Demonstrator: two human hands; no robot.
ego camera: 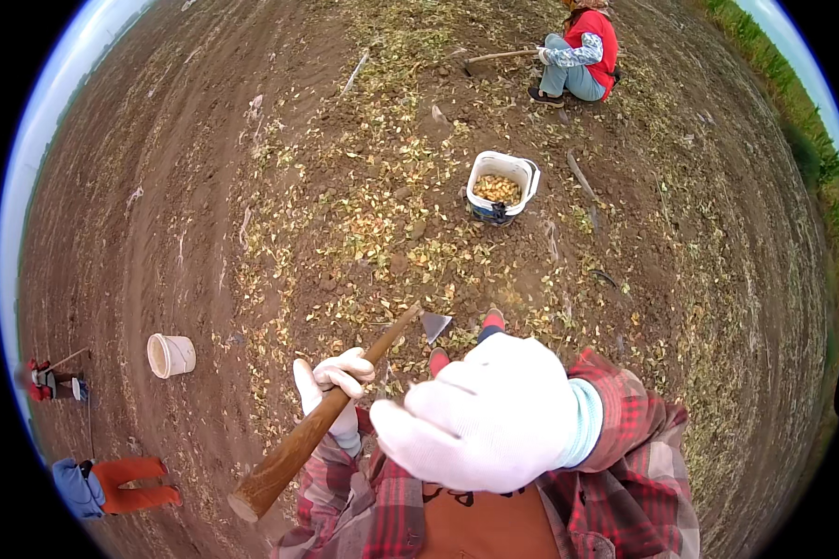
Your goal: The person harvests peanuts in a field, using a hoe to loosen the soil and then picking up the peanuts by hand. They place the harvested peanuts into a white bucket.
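My left hand (335,381), in a white work glove, grips the wooden handle (293,451) of a hoe. Its thick butt end points down and left, towards the camera. The handle's thin end lies by a grey metal hoe blade (435,325), just ahead of my red shoes (493,320). My right hand (489,412), also gloved in white, is raised close to the camera in front of my chest. Its fingers lie together, pointing left; the palm side is hidden, so whether it holds anything cannot be told.
Ahead stands a white square bucket (503,166) partly filled with small tan produce. A pale round bucket (171,355) tilts at left. Beyond, a person in red (594,49) sits with a hoe. Two more people (129,483) work at far left. Dry leaves and plastic film scraps litter the soil.
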